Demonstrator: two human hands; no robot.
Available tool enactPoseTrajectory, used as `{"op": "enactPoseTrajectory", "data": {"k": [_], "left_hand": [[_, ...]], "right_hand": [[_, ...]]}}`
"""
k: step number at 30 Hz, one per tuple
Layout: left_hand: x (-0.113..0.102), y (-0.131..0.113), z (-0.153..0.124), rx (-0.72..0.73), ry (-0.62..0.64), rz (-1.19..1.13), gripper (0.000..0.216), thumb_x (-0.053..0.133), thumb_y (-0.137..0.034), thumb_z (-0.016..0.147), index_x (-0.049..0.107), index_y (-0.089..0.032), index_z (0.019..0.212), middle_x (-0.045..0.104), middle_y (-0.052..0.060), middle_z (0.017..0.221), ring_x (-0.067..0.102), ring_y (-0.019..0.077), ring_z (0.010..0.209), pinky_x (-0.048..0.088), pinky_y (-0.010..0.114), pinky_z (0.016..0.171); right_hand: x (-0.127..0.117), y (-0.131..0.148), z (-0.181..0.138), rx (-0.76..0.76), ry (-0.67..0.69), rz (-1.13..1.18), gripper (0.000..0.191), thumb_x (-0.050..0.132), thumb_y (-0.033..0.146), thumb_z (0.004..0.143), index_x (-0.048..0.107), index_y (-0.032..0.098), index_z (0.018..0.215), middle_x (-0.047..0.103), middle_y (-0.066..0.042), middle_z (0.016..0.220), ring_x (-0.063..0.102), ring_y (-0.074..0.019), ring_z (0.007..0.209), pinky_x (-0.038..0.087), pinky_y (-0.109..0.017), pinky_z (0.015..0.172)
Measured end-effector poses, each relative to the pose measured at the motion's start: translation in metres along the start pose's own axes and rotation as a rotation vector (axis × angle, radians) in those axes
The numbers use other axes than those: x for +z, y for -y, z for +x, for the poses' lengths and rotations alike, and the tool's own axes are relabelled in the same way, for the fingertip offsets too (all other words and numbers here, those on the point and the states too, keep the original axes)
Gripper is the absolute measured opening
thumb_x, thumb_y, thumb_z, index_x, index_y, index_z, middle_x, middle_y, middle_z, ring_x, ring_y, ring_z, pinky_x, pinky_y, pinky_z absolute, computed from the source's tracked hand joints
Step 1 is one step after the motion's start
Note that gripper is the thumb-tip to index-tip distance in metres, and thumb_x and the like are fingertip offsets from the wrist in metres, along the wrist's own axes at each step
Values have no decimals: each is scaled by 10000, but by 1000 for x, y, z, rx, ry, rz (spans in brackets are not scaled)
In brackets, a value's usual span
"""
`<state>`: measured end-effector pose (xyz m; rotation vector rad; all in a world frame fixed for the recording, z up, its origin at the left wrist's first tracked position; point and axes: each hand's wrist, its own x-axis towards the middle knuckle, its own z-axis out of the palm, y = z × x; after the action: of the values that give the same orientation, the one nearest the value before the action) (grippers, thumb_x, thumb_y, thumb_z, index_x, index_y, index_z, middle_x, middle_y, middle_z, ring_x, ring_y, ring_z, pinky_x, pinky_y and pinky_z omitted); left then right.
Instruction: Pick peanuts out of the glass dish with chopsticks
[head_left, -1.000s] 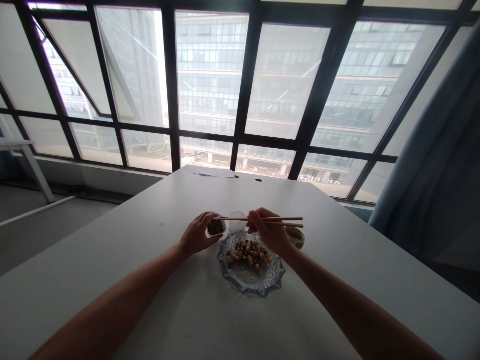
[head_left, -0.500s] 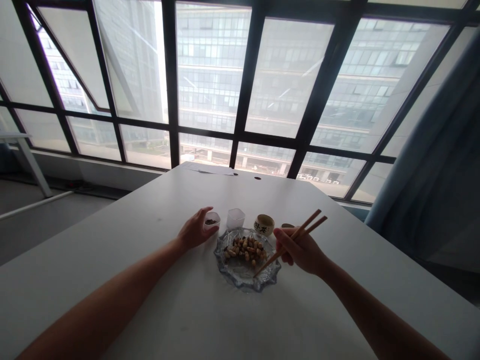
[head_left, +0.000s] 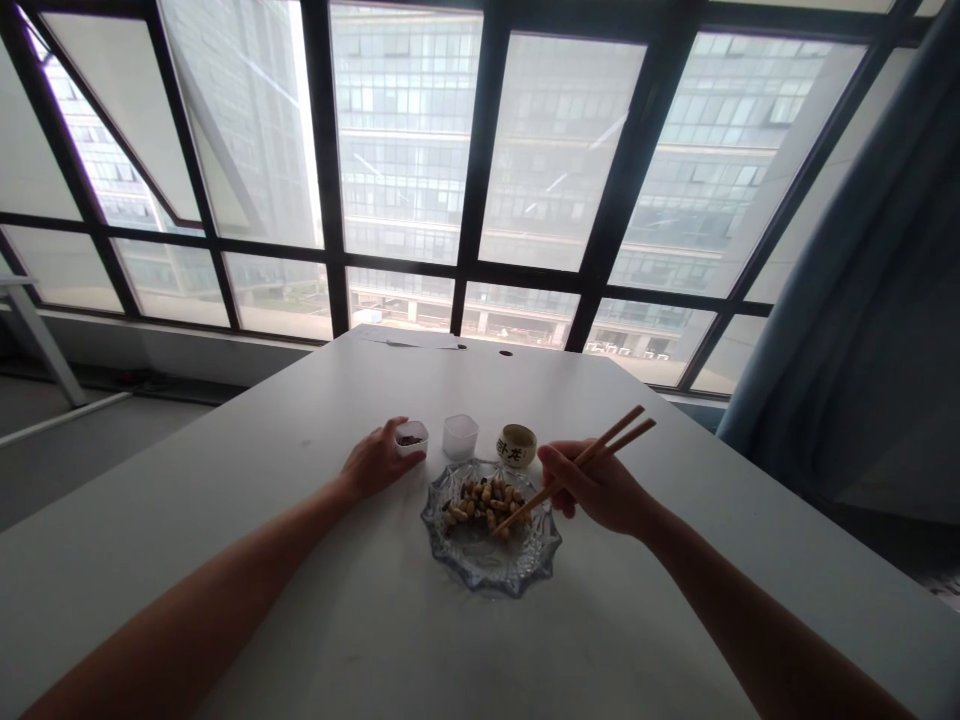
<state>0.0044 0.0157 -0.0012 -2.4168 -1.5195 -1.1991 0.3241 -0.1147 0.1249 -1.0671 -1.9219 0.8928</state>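
My left hand (head_left: 377, 460) wraps thumb and fingers around a small translucent plastic cup (head_left: 413, 451) with dark bits, perhaps seeds, inside. In my right hand (head_left: 592, 482) is a pair of wooden chopsticks (head_left: 613, 440), slanting down to the left. Their tips touch or hover just over the front of a pile of peanuts (head_left: 486, 500); nothing is clearly pinched between them. The peanuts lie toward the far side of a clear glass dish (head_left: 491, 578) with a scalloped rim. Some darker pieces are mixed among them.
Behind the dish stand another translucent plastic cup (head_left: 460, 437) and a small cream cup with dark characters (head_left: 517, 446). Paper (head_left: 409, 340) lies at the far end of the white table (head_left: 360, 620). Windows rise beyond, with a blue curtain (head_left: 832, 240) at right.
The chopstick tips have moved from the dish's bare front part up and slightly left to the peanuts. A round item beside my right hand is now hidden. The view has shifted a little.
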Motion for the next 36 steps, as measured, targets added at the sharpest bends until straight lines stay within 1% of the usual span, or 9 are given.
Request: {"op": "enactPoseTrajectory", "data": {"k": [4,7,10,15,18,22,30,34,36], "left_hand": [[-3,-3,0,-15,62,8,605,648,-549,791,501,-258,1300,711,126,1114,698,326,971,560,444,815],[-8,-7,0,-14,157,1,631,564,-536,836,454,-203,1361,694,144,1174,676,333,1049,531,463,890],[-13,-10,0,-4,220,-16,652,507,-519,861,417,-164,1400,698,153,1154,665,336,1067,515,466,916],[-15,-13,1,3,227,-18,676,506,-545,859,418,-153,1403,683,168,1182,657,344,1076,508,471,925],[-14,-13,1,2,226,-21,678,509,-551,861,421,-149,1401,679,173,1192,657,344,1075,509,470,922],[-13,-11,1,-6,235,-21,688,513,-546,866,415,-133,1407,683,178,1174,659,342,1064,507,470,924],[-10,-8,0,4,213,-37,682,531,-550,867,422,-151,1409,675,185,1199,653,349,1087,504,484,928],[-8,-7,0,10,212,-45,690,531,-566,868,420,-156,1412,680,180,1184,655,341,1085,506,477,927],[-9,-7,0,14,210,-43,680,531,-558,870,424,-157,1409,690,171,1158,660,334,1072,507,467,927]], "right_hand": [[9,-9,5,-87,-10,-100,501,531,600,918,590,185,642,606,-7,506,573,-118,408,442,-209,391],[15,-22,9,-124,-67,-168,485,511,574,942,574,191,650,619,-14,529,596,-128,426,455,-219,409],[17,-31,11,-151,-136,-219,467,522,551,948,578,194,653,640,-21,547,605,-133,433,474,-233,438],[18,-35,10,-157,-199,-217,436,561,534,934,605,193,664,657,-29,544,615,-143,428,487,-246,445],[19,-32,8,-153,-151,-217,416,592,523,918,618,189,671,674,-34,561,626,-145,430,473,-235,416],[19,-23,6,-143,-76,-222,410,614,516,906,627,184,665,651,-14,509,620,-138,412,457,-218,396],[13,-13,3,-136,-107,-214,503,436,562,981,554,194,659,636,-24,512,632,-149,424,457,-225,395],[18,-12,3,-187,-28,-274,488,454,543,979,541,197,647,600,-8,490,600,-135,414,438,-221,399],[20,-12,3,-183,18,-249,477,455,535,981,529,200,650,596,-3,498,583,-126,400,422,-215,383]]}}
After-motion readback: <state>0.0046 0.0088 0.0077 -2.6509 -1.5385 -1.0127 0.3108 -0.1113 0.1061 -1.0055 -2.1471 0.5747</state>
